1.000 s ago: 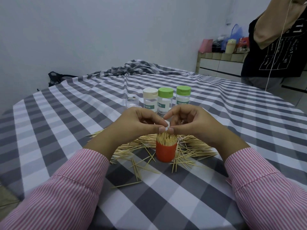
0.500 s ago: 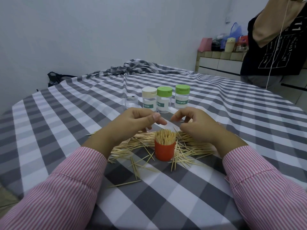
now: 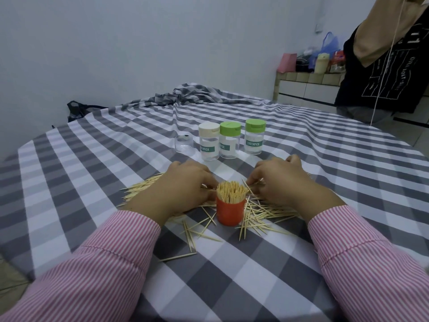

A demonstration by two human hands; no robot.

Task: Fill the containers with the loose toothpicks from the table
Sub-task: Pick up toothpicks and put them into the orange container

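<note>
One orange container [image 3: 229,211] packed with upright toothpicks [image 3: 231,194]; three capped jars [image 3: 231,141] behind.

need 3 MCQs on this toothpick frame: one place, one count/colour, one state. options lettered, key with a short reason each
1. Where does the orange cup stand?
A. between the two hands, amid the loose toothpicks
B. behind the capped bottles
C. on the counter at the far wall

2. How many capped bottles have a green cap?
A. none
B. two
C. four

3. What state is the orange cup in?
A. lying on its side
B. upright and empty
C. upright, packed with toothpicks

Key:
1 A: the left hand and right hand flank it, with loose toothpicks spread round its base on the tablecloth.
2 B: two green caps sit beside one cream cap.
3 C: it stands upright with toothpick tips bristling above its rim.
</note>
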